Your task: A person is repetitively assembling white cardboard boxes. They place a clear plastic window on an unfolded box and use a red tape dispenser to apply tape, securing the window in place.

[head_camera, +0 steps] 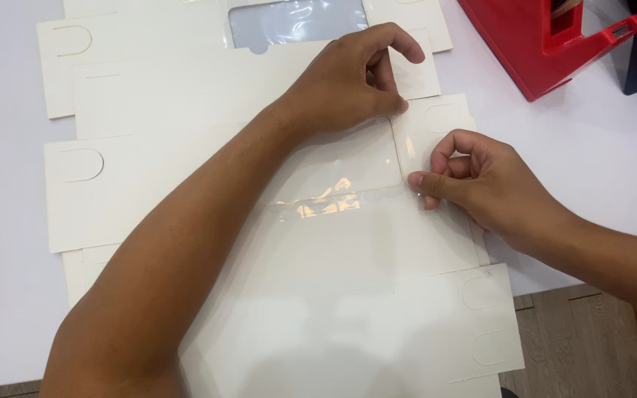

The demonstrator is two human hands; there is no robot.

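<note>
We see flat cream cardboard box blanks (186,199) spread across the white surface (599,155), overlapping from its far edge to its near edge. The left hand (348,85) presses down on the top blank, thumb and fingertips closed on a strip of clear tape (409,151) at its upper end. The right hand (481,180) pinches the strip's lower end between thumb and forefinger. A red tape dispenser (540,40) stands near the far right corner.
</note>
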